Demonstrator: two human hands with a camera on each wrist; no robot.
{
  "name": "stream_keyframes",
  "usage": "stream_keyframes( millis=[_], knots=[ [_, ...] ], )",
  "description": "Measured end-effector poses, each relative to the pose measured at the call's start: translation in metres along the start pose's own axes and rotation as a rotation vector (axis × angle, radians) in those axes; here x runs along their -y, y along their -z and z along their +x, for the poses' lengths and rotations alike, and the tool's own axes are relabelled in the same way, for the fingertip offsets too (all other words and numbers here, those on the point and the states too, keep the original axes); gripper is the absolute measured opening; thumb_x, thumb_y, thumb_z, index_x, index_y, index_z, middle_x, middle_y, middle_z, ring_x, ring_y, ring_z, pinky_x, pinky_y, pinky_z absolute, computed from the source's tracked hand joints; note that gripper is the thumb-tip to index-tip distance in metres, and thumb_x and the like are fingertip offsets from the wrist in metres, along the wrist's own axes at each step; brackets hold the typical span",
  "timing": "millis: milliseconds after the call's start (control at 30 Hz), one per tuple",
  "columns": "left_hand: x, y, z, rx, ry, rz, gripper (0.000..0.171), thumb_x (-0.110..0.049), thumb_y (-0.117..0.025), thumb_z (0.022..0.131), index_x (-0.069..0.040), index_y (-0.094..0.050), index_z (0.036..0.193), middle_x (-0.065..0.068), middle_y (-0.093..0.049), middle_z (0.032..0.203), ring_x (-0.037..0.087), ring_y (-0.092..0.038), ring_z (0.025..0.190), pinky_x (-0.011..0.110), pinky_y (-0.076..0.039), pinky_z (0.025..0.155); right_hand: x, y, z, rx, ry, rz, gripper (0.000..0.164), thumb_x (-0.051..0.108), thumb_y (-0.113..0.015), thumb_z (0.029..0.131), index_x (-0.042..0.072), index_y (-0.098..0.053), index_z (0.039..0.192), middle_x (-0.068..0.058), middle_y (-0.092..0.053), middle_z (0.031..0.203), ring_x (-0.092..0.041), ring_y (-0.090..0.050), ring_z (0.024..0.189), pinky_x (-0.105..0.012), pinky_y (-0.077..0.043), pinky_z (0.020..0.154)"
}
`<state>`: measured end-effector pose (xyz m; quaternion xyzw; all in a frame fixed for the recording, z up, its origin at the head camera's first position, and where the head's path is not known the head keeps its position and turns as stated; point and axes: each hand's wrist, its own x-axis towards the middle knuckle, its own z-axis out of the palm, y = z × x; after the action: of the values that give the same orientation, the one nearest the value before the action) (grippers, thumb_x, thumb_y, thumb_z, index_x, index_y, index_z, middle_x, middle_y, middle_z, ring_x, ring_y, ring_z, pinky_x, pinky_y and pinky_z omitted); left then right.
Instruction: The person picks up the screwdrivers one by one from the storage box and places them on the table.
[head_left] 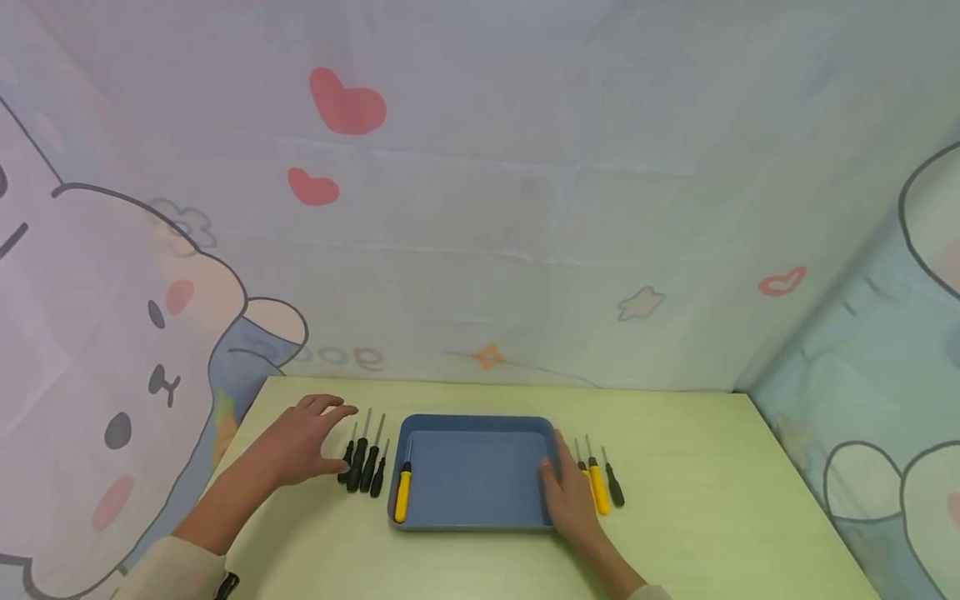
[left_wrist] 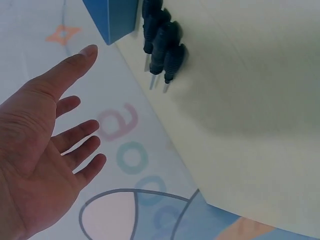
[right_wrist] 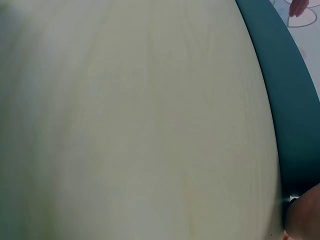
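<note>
A blue-grey tray (head_left: 480, 483) lies on the table, with one yellow-handled screwdriver (head_left: 402, 497) inside along its left wall. My right hand (head_left: 572, 496) grips the tray's right side, thumb over the rim and fingers outside. In the right wrist view, the tray's wall (right_wrist: 287, 115) runs down to a small part of that hand (right_wrist: 306, 215). My left hand (head_left: 303, 442) hovers by a row of black screwdrivers (head_left: 357, 467) left of the tray, its fingers spread apart. The left wrist view has this hand (left_wrist: 45, 145) holding nothing, beside the black handles (left_wrist: 164, 45).
Right of the tray lie two yellow-handled screwdrivers (head_left: 597, 487), one partly hidden by my right hand, and a small black screwdriver (head_left: 615, 490). The pale table (head_left: 697, 500) meets a printed cloth backdrop (head_left: 525, 250) at the back and sides.
</note>
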<state>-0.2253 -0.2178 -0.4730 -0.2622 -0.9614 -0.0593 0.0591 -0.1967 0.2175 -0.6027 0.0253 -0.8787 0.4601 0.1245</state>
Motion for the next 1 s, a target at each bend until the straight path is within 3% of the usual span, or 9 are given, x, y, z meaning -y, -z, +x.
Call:
stream_keyframes(
  millis=[200,533,1000],
  knots=[
    [-0.014,0.006,0.001,0.015,-0.005,-0.027,0.085,-0.033,-0.093,0.082,-0.004,-0.054,0.152,0.024,-0.05,0.151,0.048,-0.049,0.138,0.066,-0.046,0.105,0.0,0.0,-0.001,-0.005,-0.003,-0.001,0.059,0.018,-0.054,0.111,0.001,-0.036,0.164,-0.023,-0.044,0.161,-0.044,-0.045,0.147,-0.06,-0.035,0.12],
    [-0.026,0.01,-0.002,0.027,-0.018,0.006,0.096,-0.043,-0.092,0.081,-0.005,-0.048,0.157,0.024,-0.047,0.153,0.045,-0.048,0.14,0.065,-0.047,0.105,-0.002,-0.001,0.0,-0.002,-0.003,-0.003,0.058,0.018,-0.054,0.112,0.001,-0.036,0.164,-0.022,-0.045,0.162,-0.043,-0.045,0.147,-0.059,-0.035,0.121],
    [-0.045,0.012,0.0,0.037,-0.025,-0.08,0.099,-0.044,-0.092,0.081,-0.007,-0.045,0.16,0.021,-0.045,0.156,0.044,-0.046,0.143,0.065,-0.044,0.108,-0.003,-0.002,0.0,-0.001,-0.004,-0.007,0.058,0.018,-0.054,0.112,0.002,-0.036,0.164,-0.023,-0.046,0.161,-0.044,-0.046,0.146,-0.059,-0.035,0.12]
  ],
)
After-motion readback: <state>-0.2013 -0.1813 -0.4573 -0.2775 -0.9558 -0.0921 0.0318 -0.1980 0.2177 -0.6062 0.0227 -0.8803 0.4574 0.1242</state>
